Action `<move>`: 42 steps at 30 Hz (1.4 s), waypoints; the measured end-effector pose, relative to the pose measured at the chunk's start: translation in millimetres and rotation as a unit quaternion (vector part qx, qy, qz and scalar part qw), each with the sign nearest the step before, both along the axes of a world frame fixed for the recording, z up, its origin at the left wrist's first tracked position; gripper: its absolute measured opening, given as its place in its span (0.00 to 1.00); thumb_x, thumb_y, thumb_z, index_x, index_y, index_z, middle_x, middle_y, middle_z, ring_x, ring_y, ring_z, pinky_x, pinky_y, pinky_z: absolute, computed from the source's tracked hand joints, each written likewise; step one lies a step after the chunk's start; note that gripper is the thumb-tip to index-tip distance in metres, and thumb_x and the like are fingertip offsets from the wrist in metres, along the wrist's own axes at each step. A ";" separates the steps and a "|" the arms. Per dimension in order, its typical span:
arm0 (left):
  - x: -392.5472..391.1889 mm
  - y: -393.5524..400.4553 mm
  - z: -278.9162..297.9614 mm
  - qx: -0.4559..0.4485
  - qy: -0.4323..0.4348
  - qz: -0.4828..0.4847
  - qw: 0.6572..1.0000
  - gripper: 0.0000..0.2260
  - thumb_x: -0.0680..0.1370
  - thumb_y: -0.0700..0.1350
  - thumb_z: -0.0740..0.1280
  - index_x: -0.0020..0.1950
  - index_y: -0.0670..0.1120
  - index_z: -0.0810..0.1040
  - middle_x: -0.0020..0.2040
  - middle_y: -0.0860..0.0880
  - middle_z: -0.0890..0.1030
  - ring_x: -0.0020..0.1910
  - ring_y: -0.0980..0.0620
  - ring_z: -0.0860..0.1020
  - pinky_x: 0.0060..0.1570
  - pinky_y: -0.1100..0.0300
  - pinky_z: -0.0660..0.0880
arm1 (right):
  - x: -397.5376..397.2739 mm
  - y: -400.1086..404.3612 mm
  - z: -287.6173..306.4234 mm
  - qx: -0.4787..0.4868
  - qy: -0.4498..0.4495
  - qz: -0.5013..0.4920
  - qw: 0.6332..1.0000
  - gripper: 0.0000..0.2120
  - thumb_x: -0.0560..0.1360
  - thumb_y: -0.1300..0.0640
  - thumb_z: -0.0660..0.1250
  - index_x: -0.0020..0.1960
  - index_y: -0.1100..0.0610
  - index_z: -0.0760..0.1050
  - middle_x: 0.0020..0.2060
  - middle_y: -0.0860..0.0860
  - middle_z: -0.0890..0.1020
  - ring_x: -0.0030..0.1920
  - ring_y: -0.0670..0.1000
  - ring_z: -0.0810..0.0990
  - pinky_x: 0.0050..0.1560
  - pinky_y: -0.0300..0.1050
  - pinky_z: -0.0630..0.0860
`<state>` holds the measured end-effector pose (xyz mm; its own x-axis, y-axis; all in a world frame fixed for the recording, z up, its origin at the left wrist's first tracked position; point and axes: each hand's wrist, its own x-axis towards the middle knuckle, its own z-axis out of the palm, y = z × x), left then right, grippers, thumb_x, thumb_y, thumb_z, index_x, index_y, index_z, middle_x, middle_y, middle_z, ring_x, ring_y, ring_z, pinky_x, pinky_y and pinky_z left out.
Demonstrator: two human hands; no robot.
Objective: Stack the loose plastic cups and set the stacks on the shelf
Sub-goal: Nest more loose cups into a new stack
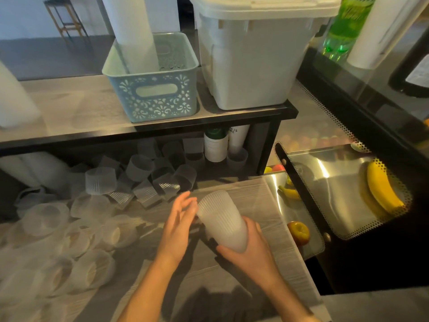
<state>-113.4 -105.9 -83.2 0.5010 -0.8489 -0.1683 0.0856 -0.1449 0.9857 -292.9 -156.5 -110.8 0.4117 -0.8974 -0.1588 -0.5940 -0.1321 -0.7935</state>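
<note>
Right hand (249, 248) grips cup stack (221, 220); loose cups (69, 228) blurred

Loose cups (69, 228) lie on the counter (243, 287), left of the hands.

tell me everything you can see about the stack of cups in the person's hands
The stack of cups is frosted, translucent plastic with fine vertical ribs, and it tapers to a rounded closed end. It is held tilted above the wood-grain counter, closed end up and away, wide end down in the right hand, whose fingers curl round it. The left hand, fingers straight, lies against its left side near the top. How many cups are nested cannot be told.
</note>
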 end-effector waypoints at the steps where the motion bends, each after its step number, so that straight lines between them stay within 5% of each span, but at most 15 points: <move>1: 3.5 -8.9 -2.2 0.011 -0.009 0.016 1.000 0.18 0.74 0.59 0.66 0.63 0.58 0.74 0.60 0.54 0.79 0.58 0.57 0.78 0.59 0.56 0.74 | -2.2 -3.5 0.6 0.002 -0.001 -0.005 1.000 0.37 0.61 0.37 0.75 0.60 0.35 0.55 0.52 0.36 0.67 0.52 0.43 0.73 0.46 0.41 0.77; 6: 32.1 -64.4 -17.4 0.106 -0.196 0.056 0.973 0.16 0.77 0.50 0.70 0.64 0.49 0.75 0.58 0.50 0.79 0.52 0.57 0.78 0.57 0.54 0.76 | -10.9 -23.1 -4.5 0.005 -0.007 -0.026 1.000 0.39 0.61 0.39 0.76 0.62 0.36 0.56 0.55 0.38 0.68 0.54 0.42 0.72 0.43 0.35 0.72; 8: 45.7 -87.6 -24.4 0.147 -0.338 0.059 0.928 0.21 0.76 0.54 0.70 0.66 0.46 0.74 0.60 0.46 0.77 0.58 0.46 0.76 0.61 0.48 0.74 | -11.8 -30.6 -6.4 0.005 -0.007 -0.031 0.999 0.38 0.61 0.38 0.76 0.62 0.36 0.56 0.54 0.36 0.68 0.55 0.42 0.72 0.42 0.33 0.70; 11: 57.4 -116.3 -21.2 0.293 -0.510 0.019 0.808 0.25 0.78 0.61 0.63 0.64 0.42 0.75 0.61 0.40 0.77 0.63 0.39 0.72 0.63 0.48 0.68 | -10.1 -40.6 -7.5 0.007 -0.002 -0.038 0.999 0.38 0.61 0.38 0.77 0.61 0.36 0.56 0.52 0.35 0.67 0.53 0.41 0.72 0.41 0.31 0.69; 14: 66.8 -131.6 -20.2 0.371 -0.556 -0.036 0.743 0.23 0.77 0.65 0.60 0.56 0.48 0.80 0.58 0.45 0.81 0.60 0.42 0.76 0.60 0.52 0.67 | -6.9 -50.0 -11.9 0.005 0.005 -0.043 0.999 0.40 0.60 0.36 0.76 0.63 0.34 0.55 0.55 0.38 0.68 0.56 0.43 0.72 0.46 0.34 0.73; 20: 80.6 -138.5 -41.7 0.397 -0.586 -0.061 0.704 0.24 0.77 0.66 0.59 0.51 0.49 0.83 0.54 0.49 0.83 0.56 0.47 0.80 0.55 0.57 0.68 | -6.7 -56.3 -24.1 -0.003 0.002 -0.035 0.999 0.48 0.59 0.33 0.75 0.72 0.37 0.54 0.61 0.38 0.68 0.60 0.44 0.72 0.58 0.44 0.77; 25: 72.3 -133.3 -24.0 0.385 -0.567 -0.030 0.728 0.24 0.77 0.66 0.61 0.54 0.47 0.81 0.55 0.46 0.82 0.57 0.44 0.78 0.59 0.53 0.66 | -8.5 -54.2 -31.1 -0.001 -0.005 -0.033 0.999 0.46 0.59 0.35 0.77 0.70 0.34 0.55 0.60 0.36 0.69 0.58 0.43 0.73 0.56 0.41 0.77; 26: 68.4 -129.4 -16.3 0.374 -0.546 -0.011 0.750 0.25 0.76 0.66 0.63 0.56 0.45 0.79 0.55 0.44 0.81 0.58 0.42 0.77 0.60 0.51 0.67 | -8.3 -53.8 -30.7 -0.003 -0.004 -0.036 0.999 0.46 0.59 0.35 0.77 0.69 0.34 0.55 0.60 0.36 0.68 0.58 0.43 0.73 0.56 0.41 0.76; 28: 60.6 -113.1 -2.4 0.291 -0.443 0.061 0.846 0.29 0.72 0.62 0.71 0.61 0.42 0.71 0.57 0.41 0.79 0.57 0.41 0.76 0.58 0.48 0.72 | -8.6 -53.1 -28.4 -0.003 -0.004 -0.037 0.999 0.46 0.60 0.36 0.78 0.69 0.33 0.54 0.60 0.36 0.67 0.59 0.42 0.71 0.58 0.41 0.74; 30: 51.1 -85.2 9.5 0.145 -0.329 0.093 0.928 0.29 0.69 0.55 0.77 0.61 0.47 0.67 0.55 0.49 0.76 0.54 0.50 0.76 0.53 0.51 0.76 | -10.5 -51.1 -27.0 -0.012 -0.007 -0.028 1.000 0.45 0.61 0.37 0.78 0.69 0.32 0.53 0.60 0.35 0.67 0.59 0.41 0.70 0.58 0.38 0.73; 33: 37.0 -45.3 23.7 0.036 -0.175 0.075 0.981 0.23 0.72 0.44 0.76 0.61 0.50 0.68 0.53 0.57 0.76 0.47 0.65 0.80 0.46 0.65 0.78 | -12.9 -46.5 -25.9 -0.027 -0.007 -0.017 0.999 0.46 0.62 0.36 0.77 0.70 0.31 0.51 0.59 0.33 0.65 0.59 0.38 0.69 0.55 0.33 0.68; 35: 34.9 -28.9 23.3 -0.008 -0.094 0.051 0.994 0.21 0.73 0.42 0.75 0.63 0.48 0.71 0.52 0.56 0.80 0.46 0.64 0.82 0.43 0.67 0.79 | -13.2 -43.2 -25.9 -0.026 0.003 -0.012 1.000 0.47 0.62 0.35 0.76 0.71 0.32 0.51 0.59 0.33 0.64 0.60 0.39 0.68 0.57 0.35 0.68; 37: 36.8 -17.9 22.2 -0.031 -0.065 0.028 0.997 0.22 0.71 0.50 0.76 0.62 0.53 0.74 0.51 0.55 0.82 0.50 0.58 0.83 0.45 0.62 0.80 | -12.2 -39.2 -25.7 -0.022 0.007 -0.004 1.000 0.47 0.61 0.34 0.75 0.70 0.31 0.49 0.60 0.34 0.64 0.61 0.40 0.68 0.58 0.39 0.70; 42: 45.2 -6.6 27.0 -0.040 -0.087 -0.035 0.995 0.26 0.66 0.61 0.70 0.63 0.60 0.74 0.58 0.51 0.80 0.55 0.51 0.81 0.54 0.52 0.80 | -9.2 -28.9 -19.3 -0.017 0.019 0.023 0.999 0.47 0.62 0.35 0.75 0.71 0.32 0.49 0.61 0.35 0.63 0.63 0.43 0.68 0.62 0.50 0.75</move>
<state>-68.2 -112.5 -56.1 0.4567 -0.8895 -0.0152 -0.0953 -0.0659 0.9933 -302.1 -185.5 -130.1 0.4466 -0.8830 -0.1443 -0.6166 -0.1869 -0.7647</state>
